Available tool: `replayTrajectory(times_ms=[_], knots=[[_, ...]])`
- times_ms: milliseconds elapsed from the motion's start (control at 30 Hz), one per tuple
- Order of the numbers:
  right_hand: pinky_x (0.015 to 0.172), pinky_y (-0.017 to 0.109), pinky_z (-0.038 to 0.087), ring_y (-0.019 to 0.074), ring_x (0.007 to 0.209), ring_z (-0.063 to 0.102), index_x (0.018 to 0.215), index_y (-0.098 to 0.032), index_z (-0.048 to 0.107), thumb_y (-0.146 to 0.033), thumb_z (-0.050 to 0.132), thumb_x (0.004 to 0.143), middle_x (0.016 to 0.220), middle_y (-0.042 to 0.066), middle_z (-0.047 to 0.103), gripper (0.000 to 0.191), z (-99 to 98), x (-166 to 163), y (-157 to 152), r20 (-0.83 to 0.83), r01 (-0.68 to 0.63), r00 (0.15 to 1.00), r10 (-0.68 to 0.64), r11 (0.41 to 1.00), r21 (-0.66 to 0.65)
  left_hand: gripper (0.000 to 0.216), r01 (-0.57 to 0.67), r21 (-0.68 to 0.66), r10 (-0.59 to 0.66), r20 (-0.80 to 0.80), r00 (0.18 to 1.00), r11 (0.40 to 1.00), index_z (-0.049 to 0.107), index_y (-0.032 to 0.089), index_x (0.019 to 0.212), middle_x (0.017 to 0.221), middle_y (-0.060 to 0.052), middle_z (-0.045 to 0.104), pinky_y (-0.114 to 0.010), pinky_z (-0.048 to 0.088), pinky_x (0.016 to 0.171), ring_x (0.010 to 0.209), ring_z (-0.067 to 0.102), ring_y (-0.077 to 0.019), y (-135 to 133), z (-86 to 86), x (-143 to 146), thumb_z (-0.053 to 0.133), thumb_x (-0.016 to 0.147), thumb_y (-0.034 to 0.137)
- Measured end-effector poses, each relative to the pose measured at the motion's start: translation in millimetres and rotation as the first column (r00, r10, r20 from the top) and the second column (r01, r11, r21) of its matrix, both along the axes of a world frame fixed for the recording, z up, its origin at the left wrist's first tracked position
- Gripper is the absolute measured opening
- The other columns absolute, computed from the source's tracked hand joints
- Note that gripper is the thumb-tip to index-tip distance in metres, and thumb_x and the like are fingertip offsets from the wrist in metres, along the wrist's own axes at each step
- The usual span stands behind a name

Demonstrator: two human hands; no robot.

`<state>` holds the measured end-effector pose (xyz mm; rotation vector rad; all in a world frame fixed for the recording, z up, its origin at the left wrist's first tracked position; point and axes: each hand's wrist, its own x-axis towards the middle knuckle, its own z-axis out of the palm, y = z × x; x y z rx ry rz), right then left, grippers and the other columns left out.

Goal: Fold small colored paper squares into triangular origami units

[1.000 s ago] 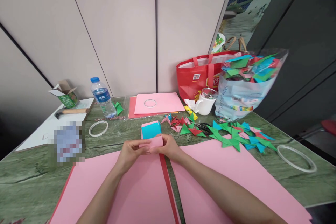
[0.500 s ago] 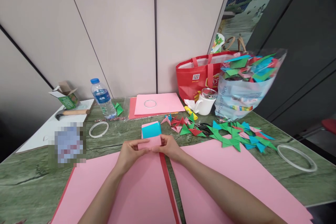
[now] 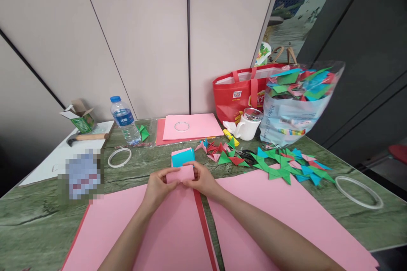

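Both my hands pinch a small folded pink paper (image 3: pixel 181 173) just above the table's middle. My left hand (image 3: pixel 158 187) grips its left edge, my right hand (image 3: pixel 200 180) its right edge, fingers closed on it. Right behind the paper lies a small stack of square sheets with a blue one (image 3: pixel 182 157) on top. Under my forearms lie large pink sheets (image 3: pixel 165 233) and a red sheet edge (image 3: pixel 203 224).
Folded green, red, blue and pink paper triangles (image 3: pixel 280 165) lie scattered at the right. Behind them stand a clear bag of folded pieces (image 3: pixel 295 106), a white mug (image 3: pixel 249 125) and a red tote (image 3: pixel 238 93). A water bottle (image 3: pixel 124 119), tape rings (image 3: pixel 119 156) (image 3: pixel 359 192), a hammer (image 3: pixel 84 137) sit around.
The pink paper has been turned and pressed slightly between my fingers; both hands stay in about the same place over the table's middle.
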<state>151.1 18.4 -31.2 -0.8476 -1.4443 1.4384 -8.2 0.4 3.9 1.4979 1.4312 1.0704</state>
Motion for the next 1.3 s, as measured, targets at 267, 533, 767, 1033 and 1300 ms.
replayTrajectory(times_ms=[267,533,767,1033,1300], knots=[[0.051,0.022,0.046,0.0116,0.056,0.057,0.097,-0.017,0.049,-0.012,0.060,0.060,0.067,-0.003,0.057,0.039,-1.2,-1,1,0.126,0.051,0.991,-0.055,0.998,0.032,0.036,0.110,-0.065,-0.105,0.079,0.991,0.992,0.063,0.012,0.090,0.066,-0.002,0.063,-0.020,0.040,0.047,0.055,0.055,-0.0127,-1,-0.8,1,0.058,0.054,0.013],[0.056,0.024,0.047,0.0120,0.059,0.058,0.094,-0.018,0.049,-0.022,0.067,0.061,0.070,-0.001,0.060,0.038,-0.9,1,4,-0.031,0.003,0.999,-0.004,0.999,-0.044,0.037,0.266,-0.107,-0.210,0.373,0.904,0.958,0.049,0.018,0.088,0.103,-0.007,0.058,-0.017,0.042,0.052,0.064,0.058,-0.0098,0,16.6,-11,0.058,0.054,0.006],[0.068,0.033,0.051,0.0171,0.072,0.062,0.094,-0.017,0.051,-0.031,0.070,0.058,0.084,0.004,0.065,0.043,-2.0,2,6,-0.160,0.068,0.983,-0.085,0.992,-0.110,0.058,0.231,-0.042,-0.179,0.505,0.845,0.972,0.041,0.023,0.115,0.111,-0.010,0.059,-0.032,0.046,0.078,0.091,0.059,-0.0199,-2,19.3,-4,0.066,0.062,0.020],[0.068,0.036,0.051,0.0189,0.067,0.065,0.093,-0.016,0.050,-0.032,0.071,0.056,0.073,0.003,0.067,0.045,-1.3,0,5,-0.146,-0.018,0.989,0.000,0.993,-0.120,0.039,-0.005,-0.163,0.061,0.335,0.940,0.987,0.059,0.010,0.088,0.076,-0.009,0.069,-0.037,0.050,0.068,0.070,0.064,-0.0238,-1,2.5,5,0.071,0.056,0.029],[0.067,0.034,0.051,0.0169,0.062,0.065,0.087,-0.017,0.051,-0.029,0.064,0.063,0.063,0.000,0.064,0.030,-2.7,-5,4,-0.148,0.015,0.989,-0.031,0.993,-0.114,0.040,-0.036,-0.124,0.078,0.355,0.932,0.992,0.057,0.012,0.082,0.070,-0.006,0.070,-0.034,0.051,0.067,0.067,0.065,-0.0220,3,0.8,-2,0.072,0.053,0.034]])
